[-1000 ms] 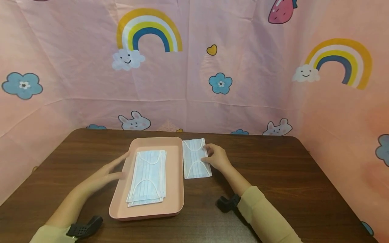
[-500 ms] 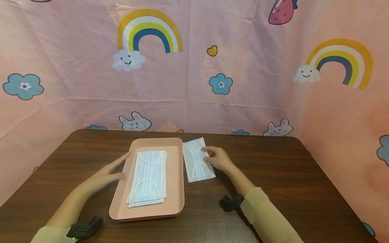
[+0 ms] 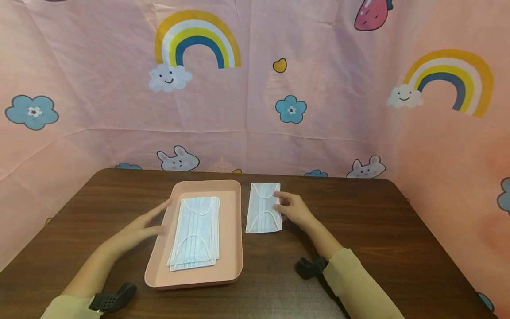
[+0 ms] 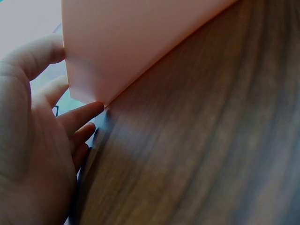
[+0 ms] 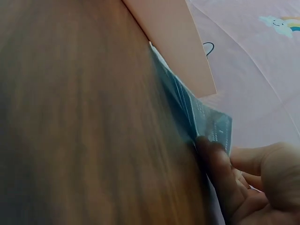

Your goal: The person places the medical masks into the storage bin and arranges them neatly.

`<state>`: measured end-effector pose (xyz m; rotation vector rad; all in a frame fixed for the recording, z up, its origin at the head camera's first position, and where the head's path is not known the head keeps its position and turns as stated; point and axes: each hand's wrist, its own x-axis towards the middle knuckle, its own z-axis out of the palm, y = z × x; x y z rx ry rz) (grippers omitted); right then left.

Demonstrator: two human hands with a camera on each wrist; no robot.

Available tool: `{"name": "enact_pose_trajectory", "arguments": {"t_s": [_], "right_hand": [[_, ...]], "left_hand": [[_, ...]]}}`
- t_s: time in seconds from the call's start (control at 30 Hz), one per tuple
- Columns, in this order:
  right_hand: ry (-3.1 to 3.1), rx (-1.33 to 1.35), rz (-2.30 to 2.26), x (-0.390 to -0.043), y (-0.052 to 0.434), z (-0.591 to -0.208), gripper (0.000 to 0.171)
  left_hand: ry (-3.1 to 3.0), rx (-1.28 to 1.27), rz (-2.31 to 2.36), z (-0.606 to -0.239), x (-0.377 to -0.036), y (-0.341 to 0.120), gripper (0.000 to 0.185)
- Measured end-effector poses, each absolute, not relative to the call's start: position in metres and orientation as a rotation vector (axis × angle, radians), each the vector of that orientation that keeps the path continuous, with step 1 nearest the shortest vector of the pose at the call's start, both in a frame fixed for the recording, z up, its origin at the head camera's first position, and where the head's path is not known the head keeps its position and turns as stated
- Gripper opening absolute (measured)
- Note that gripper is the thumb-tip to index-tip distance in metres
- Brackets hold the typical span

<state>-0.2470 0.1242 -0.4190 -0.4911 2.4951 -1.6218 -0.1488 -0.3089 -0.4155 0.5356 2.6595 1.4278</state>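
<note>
In the head view my right hand (image 3: 298, 212) pinches the right edge of a pale blue face mask (image 3: 263, 206) with white ear loops. The right wrist view shows the mask (image 5: 187, 105) tilted, its near edge between thumb and fingers. Just left of it stands a shallow pink tray (image 3: 230, 261), holding a slightly fanned stack of similar masks (image 3: 192, 232). My left hand (image 3: 133, 232) touches the tray's left side with extended, spread fingers. Seen from the left wrist, fingertips lie at the rim and bottom edge of the tray (image 4: 122, 42).
Everything is on a dark brown wooden table (image 3: 358, 230). A pink cloth (image 3: 330, 102) printed with rainbows, flowers and rabbits hangs behind and along the sides. Black wrist straps (image 3: 113, 299) sit on both forearms.
The right hand has drawn the mask rightward, away from the tray's side, leaving a gap. The mask swung askew and is straighter now. Left hand and tray look the same.
</note>
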Motion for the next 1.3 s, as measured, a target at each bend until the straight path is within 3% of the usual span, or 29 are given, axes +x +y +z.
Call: {"name": "enact_pose_trajectory", "arguments": {"t_s": [0.4, 0.6, 0.83, 1.3], "right_hand": [[2.353, -0.440, -1.714, -0.234, 0.136, -0.416, 0.055], [2.345, -0.452, -1.748, -0.219, 0.140, -0.393, 0.058], [2.353, -0.421, -1.843, -0.226, 0.146, -0.404, 0.061], [2.430, -0.503, -1.951, -0.216, 0.135, -0.391, 0.061]], "left_hand": [[2.653, 0.554, 1.440, -0.417, -0.149, -0.307, 0.074], [2.649, 0.560, 1.452, -0.416, -0.150, -0.307, 0.074], [2.649, 0.574, 1.449, -0.417, -0.151, -0.309, 0.073], [2.668, 0.562, 1.429, -0.416, -0.149, -0.309, 0.073]]}}
